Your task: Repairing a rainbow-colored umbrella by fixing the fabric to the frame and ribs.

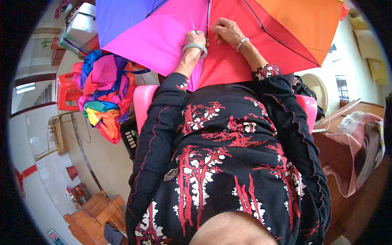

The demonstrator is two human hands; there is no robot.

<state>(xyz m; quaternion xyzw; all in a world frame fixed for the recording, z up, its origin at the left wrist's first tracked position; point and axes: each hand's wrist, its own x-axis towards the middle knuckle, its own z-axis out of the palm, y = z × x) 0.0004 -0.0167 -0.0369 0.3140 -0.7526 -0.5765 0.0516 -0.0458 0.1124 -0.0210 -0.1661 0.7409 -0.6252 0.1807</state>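
Pale floor [107, 161]; cloth heap [105, 79] on red stool [67, 92] left of hands, likely set within reach. Umbrella [151, 45] spread under both hands: left hand [197, 38] gripping seam [201, 69] by rib [208, 12], apparently steadying it; right hand [225, 31] just beside, fingers narrowed, cannot tell on what.

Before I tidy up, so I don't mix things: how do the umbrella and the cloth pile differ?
The umbrella is spread out; the cloth pile is crumpled. The left hand and right hand are at the umbrella; neither touches the cloth pile. The umbrella shows broad, single-colour panels; the cloth pile is a jumble of coloured folds. Both include pink and orange.
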